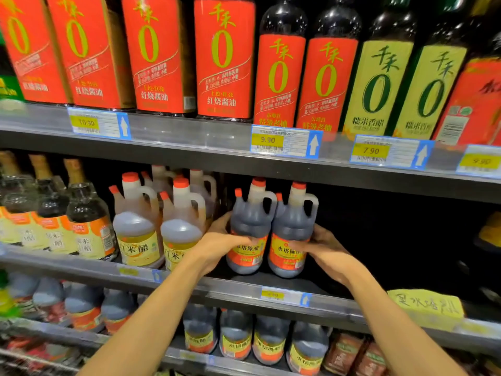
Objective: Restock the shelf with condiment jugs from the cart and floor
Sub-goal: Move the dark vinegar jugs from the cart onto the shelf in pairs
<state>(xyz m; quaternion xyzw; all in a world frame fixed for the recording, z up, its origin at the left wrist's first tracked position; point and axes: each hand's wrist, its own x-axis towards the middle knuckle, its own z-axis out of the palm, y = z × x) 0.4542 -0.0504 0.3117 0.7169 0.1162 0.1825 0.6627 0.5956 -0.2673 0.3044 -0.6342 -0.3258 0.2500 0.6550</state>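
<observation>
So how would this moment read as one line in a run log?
step: placing jugs | left hand: holds left dark jug | right hand: holds right dark jug | jugs: upright on middle shelf

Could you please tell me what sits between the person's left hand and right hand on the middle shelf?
In the head view, two dark vinegar jugs stand side by side between the left hand and the right hand, each hand holding its nearer jug.

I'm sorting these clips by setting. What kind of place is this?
Most likely a grocery store's condiment aisle: tiered shelving filled with rows of identical sauce bottles, price tags clipped along the shelf edges, and two dark vinegar jugs being held on the shelf.
</observation>
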